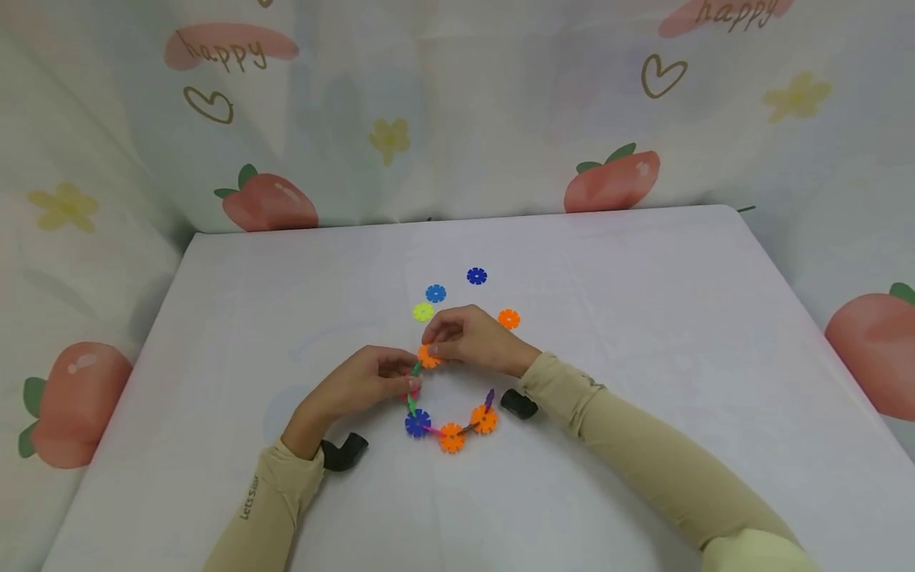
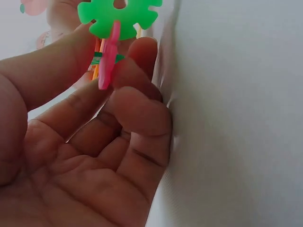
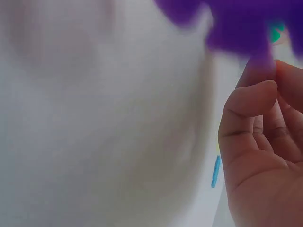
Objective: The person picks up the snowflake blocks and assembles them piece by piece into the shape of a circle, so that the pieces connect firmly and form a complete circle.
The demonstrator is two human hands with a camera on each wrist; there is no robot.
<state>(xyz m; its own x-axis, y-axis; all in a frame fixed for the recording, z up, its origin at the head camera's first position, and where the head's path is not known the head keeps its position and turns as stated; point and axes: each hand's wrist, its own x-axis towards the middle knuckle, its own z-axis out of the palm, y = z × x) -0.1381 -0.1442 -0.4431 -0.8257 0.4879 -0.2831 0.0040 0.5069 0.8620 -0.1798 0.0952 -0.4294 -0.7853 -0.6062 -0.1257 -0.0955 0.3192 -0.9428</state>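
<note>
A curved chain of notched plastic discs lies on the white table in the head view. It includes a blue disc [image 1: 418, 423], orange discs [image 1: 451, 438] and, at its right end, a purple disc [image 1: 489, 399]. My left hand [image 1: 368, 381] pinches the chain's left side, where the left wrist view shows a pink disc [image 2: 109, 61] slotted into a green disc [image 2: 118, 21]. At the chain's upper end, my right hand [image 1: 479, 338] pinches an orange disc [image 1: 429, 357] against a green one. A blurred purple disc [image 3: 236, 28] fills the top of the right wrist view.
Beyond the hands lie loose discs: dark blue [image 1: 476, 276], light blue [image 1: 436, 293], yellow [image 1: 423, 311] and orange [image 1: 509, 318]. A black bent piece [image 1: 346, 451] is beside the left wrist, another black piece [image 1: 519, 403] beside the right cuff. A printed curtain [image 1: 486, 103] stands behind the table.
</note>
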